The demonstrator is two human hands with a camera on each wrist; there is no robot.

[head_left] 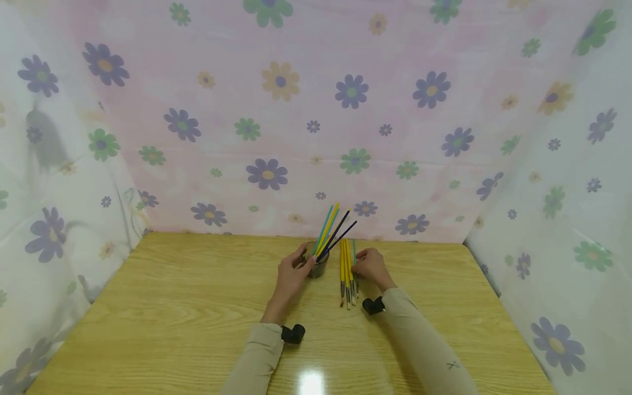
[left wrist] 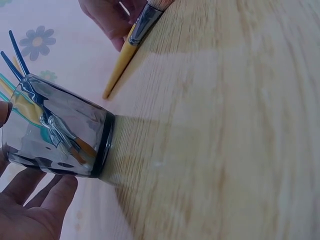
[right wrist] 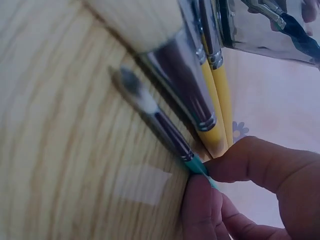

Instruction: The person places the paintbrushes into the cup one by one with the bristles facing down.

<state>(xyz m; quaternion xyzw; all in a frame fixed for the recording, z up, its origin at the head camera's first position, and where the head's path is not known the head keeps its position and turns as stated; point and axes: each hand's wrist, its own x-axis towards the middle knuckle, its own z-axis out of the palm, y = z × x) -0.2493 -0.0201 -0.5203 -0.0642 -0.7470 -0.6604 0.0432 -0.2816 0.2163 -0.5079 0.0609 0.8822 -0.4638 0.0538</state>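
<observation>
My left hand [head_left: 291,278] grips a smoky, see-through glass cup [left wrist: 65,127] standing on the table. Several paintbrushes [head_left: 340,230] with teal, yellow and dark blue handles lean in it, bristles down. To the right of the cup, a row of yellow-handled paintbrushes [head_left: 344,266] lies flat, bristles towards me. My right hand [head_left: 373,267] pinches the handle of a slim teal paintbrush [right wrist: 172,135] at the row's right side. In the right wrist view, a wide flat brush [right wrist: 185,75] with pale bristles lies beside it.
The wood-grain table [head_left: 197,307] reaches back to a flowered cloth [head_left: 316,120], which also hangs along both sides. Black wrist-camera mounts [head_left: 293,334] sit at both cuffs. A pale patch [right wrist: 144,185] shows on the wood in the right wrist view.
</observation>
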